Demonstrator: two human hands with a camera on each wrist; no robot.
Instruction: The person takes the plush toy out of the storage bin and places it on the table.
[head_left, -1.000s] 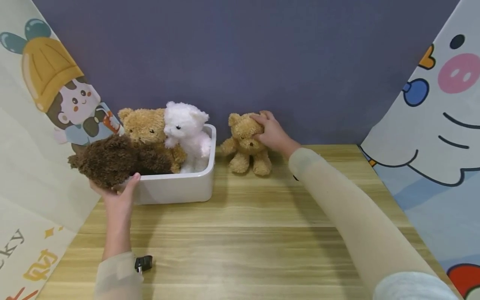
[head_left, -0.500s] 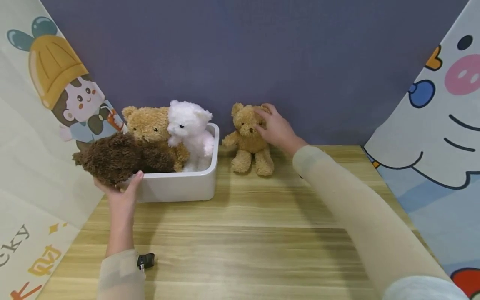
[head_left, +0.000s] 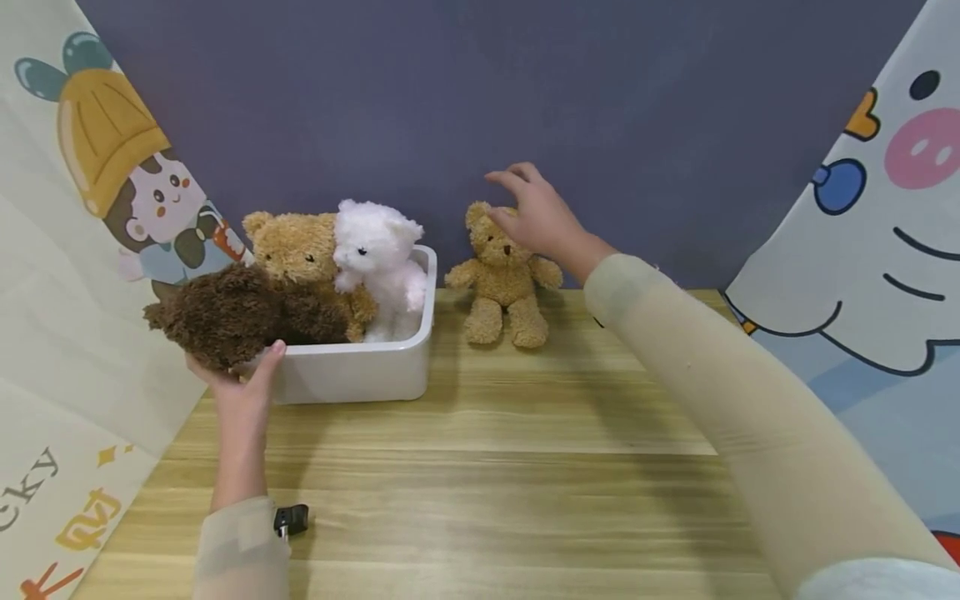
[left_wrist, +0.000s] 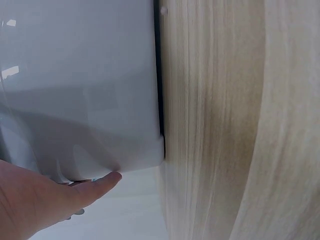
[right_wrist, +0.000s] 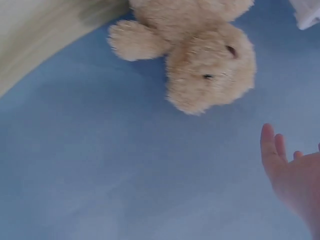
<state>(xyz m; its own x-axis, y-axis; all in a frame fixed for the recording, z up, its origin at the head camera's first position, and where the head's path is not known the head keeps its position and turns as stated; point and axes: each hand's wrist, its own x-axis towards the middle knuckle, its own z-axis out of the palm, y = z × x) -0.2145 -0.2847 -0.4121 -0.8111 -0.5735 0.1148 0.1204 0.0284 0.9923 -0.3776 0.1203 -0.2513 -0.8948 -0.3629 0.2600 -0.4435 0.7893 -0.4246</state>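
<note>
A tan teddy bear [head_left: 504,275] sits upright on the table against the dark back wall. My right hand [head_left: 546,218] hovers before the upper side of its head, fingers loosely bent and holding nothing. In the right wrist view a gap separates the hand [right_wrist: 292,170] from the bear's head [right_wrist: 212,67]. At the left, my left hand [head_left: 238,400] grips the front left corner of a white bin [head_left: 352,375], thumb near the front rim. A dark brown plush [head_left: 217,317] slumps over that corner, hiding the other fingers. In the left wrist view a digit [left_wrist: 102,186] lies against the bin wall.
Inside the bin are a larger tan bear [head_left: 296,250] and a white plush [head_left: 378,242], both rising above the rim. A small black device [head_left: 291,520] shows beside my left sleeve. Printed cartoon panels [head_left: 892,250] flank the wooden table [head_left: 510,500].
My right hand has let go of the tan bear's head and risen off it. The bear, tipped forward earlier, now sits back against the wall. The left hand stays put.
</note>
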